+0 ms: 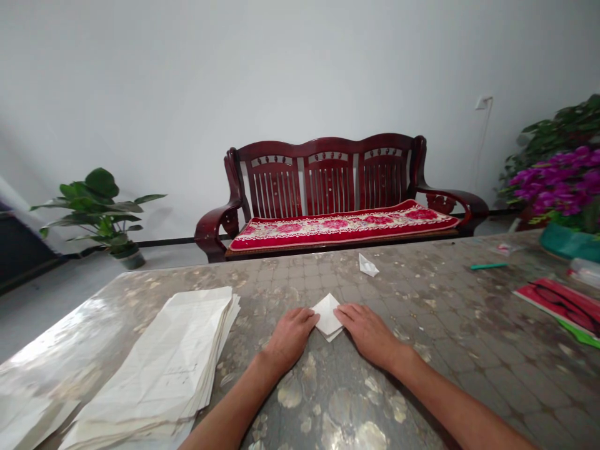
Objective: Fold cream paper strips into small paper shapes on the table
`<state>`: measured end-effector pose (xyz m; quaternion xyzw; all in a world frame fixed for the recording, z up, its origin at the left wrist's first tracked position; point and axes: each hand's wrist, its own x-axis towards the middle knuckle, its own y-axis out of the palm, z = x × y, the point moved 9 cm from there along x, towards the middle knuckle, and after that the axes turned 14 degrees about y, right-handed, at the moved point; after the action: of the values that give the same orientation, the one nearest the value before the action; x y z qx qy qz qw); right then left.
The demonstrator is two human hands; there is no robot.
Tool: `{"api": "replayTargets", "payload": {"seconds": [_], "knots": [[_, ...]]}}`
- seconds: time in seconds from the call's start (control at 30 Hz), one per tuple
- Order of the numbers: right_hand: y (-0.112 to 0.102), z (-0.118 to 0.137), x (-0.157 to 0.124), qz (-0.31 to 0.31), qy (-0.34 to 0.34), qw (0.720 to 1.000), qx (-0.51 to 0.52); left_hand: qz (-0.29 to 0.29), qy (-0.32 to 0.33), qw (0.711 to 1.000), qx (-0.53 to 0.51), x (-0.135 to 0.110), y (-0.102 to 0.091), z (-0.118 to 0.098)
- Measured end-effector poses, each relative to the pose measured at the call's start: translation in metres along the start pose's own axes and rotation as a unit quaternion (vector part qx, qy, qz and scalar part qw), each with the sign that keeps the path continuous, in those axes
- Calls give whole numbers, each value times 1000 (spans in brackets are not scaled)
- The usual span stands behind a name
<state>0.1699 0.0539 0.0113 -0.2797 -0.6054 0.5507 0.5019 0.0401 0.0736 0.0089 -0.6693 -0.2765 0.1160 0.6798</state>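
Note:
A small white sheet of paper [329, 317], folded into a diamond with layers showing at its lower edge, lies on the patterned table in front of me. My left hand [294, 332] grips its left corner, thumb and fingers together. At the right corner, my right hand [364, 328] holds the paper in the same way. The undersides of the fingers are hidden. Just beyond the hands stands a small folded paper boat [368, 265].
A stack of white paper [164, 356] covers the table's left side. To the right lie a green pen [489, 266], a red book [553, 300] with glasses [567, 305] on it, and purple flowers [557, 181]. A wooden bench [328, 147] stands behind the table.

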Motion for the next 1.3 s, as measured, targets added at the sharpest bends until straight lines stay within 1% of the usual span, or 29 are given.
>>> {"api": "replayTargets", "payload": {"seconds": [0.1, 0.2, 0.27, 0.33, 0.43, 0.57, 0.67, 0.77, 0.87, 1.03, 1.13, 1.2, 1.27, 1.3], "knots": [[-5, 3, -8, -33, -24, 999, 12, -20, -26, 999, -10, -2, -10, -5], [-8, 5, -12, -55, -30, 998, 15, -31, -78, 996, 1, 1, -17, -8], [-7, 5, -12, -42, -19, 999, 10, -36, -115, 992, 23, 5, -18, -8], [-6, 6, -11, -19, -8, 1000, 10, -41, -134, 989, 44, 9, -17, -8], [-6, 6, -6, 5, 29, 999, 17, -41, -115, 991, 48, 15, -7, -10], [-1, 2, 3, 26, 104, 994, 23, -1, -65, 998, 26, 18, 16, -8], [9, 2, 11, 44, 115, 992, 28, 25, -55, 998, 29, 17, 28, -4], [25, -5, 19, 95, 130, 986, 30, 32, -50, 997, 46, 17, 32, -5], [36, -15, 29, 145, 148, 978, 27, 29, -47, 996, 64, 15, 32, -7], [43, -35, 52, 167, 195, 967, 6, 24, -38, 997, 64, 14, 28, -6], [41, -47, 62, 157, 238, 958, -9, 28, -34, 997, 58, 14, 26, -6], [33, -53, 63, 124, 264, 956, 2, 30, -42, 997, 53, 13, 24, -7], [22, -51, 59, 80, 259, 961, 59, 28, -55, 997, 44, 11, 21, -10], [16, -47, 55, 66, 237, 964, 104, 24, -64, 997, 39, 9, 20, -12]]}}
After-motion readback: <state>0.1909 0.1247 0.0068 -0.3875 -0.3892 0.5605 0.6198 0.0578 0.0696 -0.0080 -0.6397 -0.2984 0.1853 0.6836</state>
